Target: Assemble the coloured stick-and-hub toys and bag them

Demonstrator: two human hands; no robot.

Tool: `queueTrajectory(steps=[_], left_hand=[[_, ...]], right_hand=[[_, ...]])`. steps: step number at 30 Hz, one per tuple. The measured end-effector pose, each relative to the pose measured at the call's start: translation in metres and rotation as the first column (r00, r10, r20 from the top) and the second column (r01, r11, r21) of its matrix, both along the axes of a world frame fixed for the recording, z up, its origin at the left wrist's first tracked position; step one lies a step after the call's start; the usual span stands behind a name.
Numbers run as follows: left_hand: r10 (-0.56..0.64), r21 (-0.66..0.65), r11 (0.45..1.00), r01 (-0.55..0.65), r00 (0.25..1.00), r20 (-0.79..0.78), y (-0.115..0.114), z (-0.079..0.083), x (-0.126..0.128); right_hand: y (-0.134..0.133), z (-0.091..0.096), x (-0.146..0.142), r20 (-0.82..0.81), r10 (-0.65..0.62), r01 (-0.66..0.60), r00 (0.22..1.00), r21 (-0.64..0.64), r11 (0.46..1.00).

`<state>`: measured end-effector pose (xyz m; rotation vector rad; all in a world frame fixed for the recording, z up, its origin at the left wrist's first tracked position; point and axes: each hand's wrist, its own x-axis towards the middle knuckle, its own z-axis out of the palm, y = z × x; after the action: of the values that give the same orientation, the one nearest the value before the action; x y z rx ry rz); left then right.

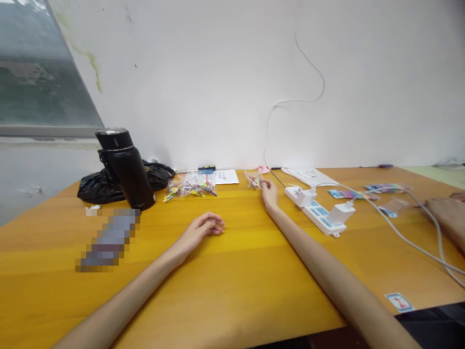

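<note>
My left hand rests on the yellow wooden table, fingers loosely curled, holding nothing. My right arm stretches far forward; my right hand pinches a small clear plastic bag of coloured bits near the wall. Several similar clear bags with coloured pieces lie to the left of it, between the two hands and further back.
A black flask stands before a black bag at left. A white power strip with two plugged adapters and cables lies right of my right arm. Papers, cards and another person's hand are at right.
</note>
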<state>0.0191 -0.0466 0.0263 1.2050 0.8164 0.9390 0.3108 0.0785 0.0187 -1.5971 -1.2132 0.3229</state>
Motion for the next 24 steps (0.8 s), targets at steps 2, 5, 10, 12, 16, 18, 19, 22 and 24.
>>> queueTrajectory(steps=[2,5,10,12,16,18,19,22,24], left_hand=[[-0.011,0.01,1.0,0.012,1.0,-0.011,0.0,0.0,0.0],[-0.019,0.037,0.999,0.02,0.999,-0.03,0.002,-0.002,0.0],[-0.041,0.122,0.991,0.057,0.991,-0.13,0.003,-0.002,-0.002],[-0.033,0.243,0.965,0.095,0.968,-0.248,0.0,0.001,-0.004],[0.11,0.509,0.841,0.186,0.861,-0.496,-0.005,0.004,-0.007],[0.174,0.564,0.8,0.203,0.822,-0.542,-0.004,0.002,-0.009],[0.196,0.574,0.795,0.194,0.814,-0.546,-0.001,0.0,-0.011],[0.259,0.556,0.828,0.076,0.826,-0.5,0.013,-0.011,-0.018],[0.362,0.511,0.853,-0.109,0.828,-0.428,0.026,-0.016,-0.026]], right_hand=[[-0.024,-0.005,-0.008,0.011,0.158,-0.158,0.987,-0.015,0.987],[-0.059,-0.008,-0.021,0.036,0.371,-0.369,0.928,-0.061,0.928],[-0.094,0.0,-0.04,0.356,0.574,-0.524,0.738,-0.234,0.819],[-0.099,0.004,-0.044,0.45,0.608,-0.551,0.654,-0.267,0.79],[-0.102,0.007,-0.044,0.471,0.66,-0.596,0.586,-0.301,0.744],[-0.102,0.008,-0.043,0.469,0.667,-0.593,0.579,-0.319,0.739],[-0.102,0.008,-0.043,0.473,0.667,-0.591,0.575,-0.324,0.739],[-0.104,0.009,-0.043,0.492,0.664,-0.591,0.562,-0.323,0.739],[-0.105,0.01,-0.043,0.498,0.664,-0.592,0.558,-0.323,0.739]])
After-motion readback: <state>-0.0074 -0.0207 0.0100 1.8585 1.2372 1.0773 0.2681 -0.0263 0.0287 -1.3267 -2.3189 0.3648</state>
